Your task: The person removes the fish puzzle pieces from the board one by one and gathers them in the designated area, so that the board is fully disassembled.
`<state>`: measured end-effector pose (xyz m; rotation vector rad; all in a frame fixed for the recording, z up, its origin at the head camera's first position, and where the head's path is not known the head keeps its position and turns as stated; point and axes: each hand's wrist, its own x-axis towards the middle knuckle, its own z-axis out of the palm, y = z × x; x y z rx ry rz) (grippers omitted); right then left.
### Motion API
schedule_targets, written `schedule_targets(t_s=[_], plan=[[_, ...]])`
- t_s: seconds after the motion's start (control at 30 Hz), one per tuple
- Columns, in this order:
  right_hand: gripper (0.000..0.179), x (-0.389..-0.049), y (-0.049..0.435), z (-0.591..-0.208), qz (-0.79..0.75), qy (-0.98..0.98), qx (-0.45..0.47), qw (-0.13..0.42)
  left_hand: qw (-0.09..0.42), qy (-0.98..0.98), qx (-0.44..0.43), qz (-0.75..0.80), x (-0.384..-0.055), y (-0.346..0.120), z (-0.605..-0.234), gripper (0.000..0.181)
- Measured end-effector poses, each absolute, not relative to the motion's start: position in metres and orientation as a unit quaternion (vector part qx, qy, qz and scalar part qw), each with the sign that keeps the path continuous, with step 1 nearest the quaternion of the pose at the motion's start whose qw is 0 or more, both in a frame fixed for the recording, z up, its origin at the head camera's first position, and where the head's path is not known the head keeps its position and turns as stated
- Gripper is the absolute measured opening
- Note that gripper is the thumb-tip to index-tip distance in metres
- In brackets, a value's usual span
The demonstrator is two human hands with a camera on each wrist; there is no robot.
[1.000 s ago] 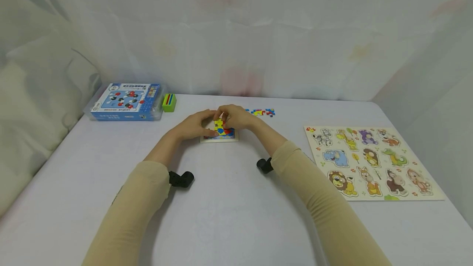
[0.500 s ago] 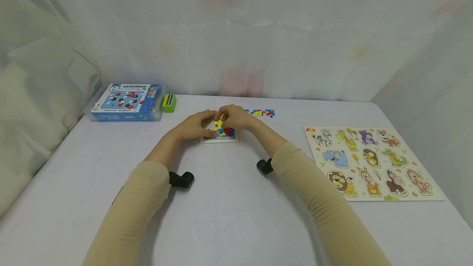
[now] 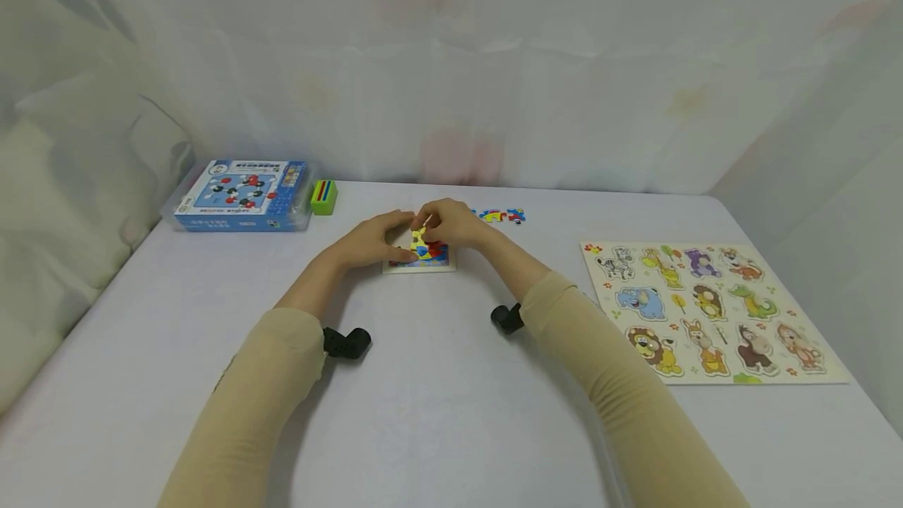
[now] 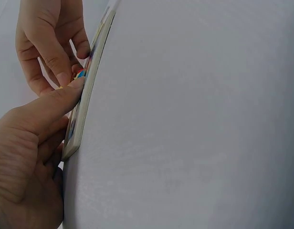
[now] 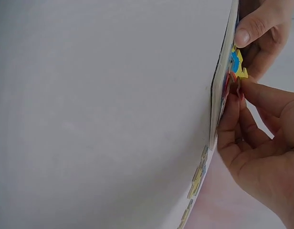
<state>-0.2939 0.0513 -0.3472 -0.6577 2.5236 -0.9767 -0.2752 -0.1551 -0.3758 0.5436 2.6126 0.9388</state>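
Note:
A small jigsaw board (image 3: 440, 270) with a pale rim lies on the table between both hands. My left hand (image 3: 367, 241) holds its left side, with the thumb over the front part and the fingers along the side and back. Upright-looking yellow and blue jigsaw pieces (image 5: 237, 62) stick up from the board beside the left thumb. My right hand (image 3: 451, 223) pinches a jigsaw piece (image 5: 239, 90) between thumb and fingertips over the board. It looks red at its edge and is mostly hidden by the fingers. Coloured pieces also lie in the board's front part.
More loose jigsaw pieces (image 3: 504, 215) lie behind the right wrist. An animal peg puzzle (image 3: 680, 304) fills the right side of the table. A blue boxed molecule set (image 3: 240, 196) and a green block (image 3: 324, 197) stand at the back left.
The yellow piece at the right fingertips has tilted and turned slightly. Both hands stay at the board, with the right fingers shifting only a little.

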Motion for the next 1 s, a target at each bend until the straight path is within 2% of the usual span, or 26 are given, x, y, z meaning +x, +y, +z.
schedule_targets(t_s=[0.47, 1.0], plan=[[0.023, -0.302, 0.078, -0.327, -0.448, 0.851, -0.204, 0.182, 0.155, 0.915, 0.187, 0.322, -0.276, -0.151, -0.374, 0.084], [0.029, -0.312, 0.133, -0.324, -0.435, 0.870, -0.151, 0.178, 0.153, 0.911, 0.185, 0.335, -0.276, -0.153, -0.377, 0.085]])
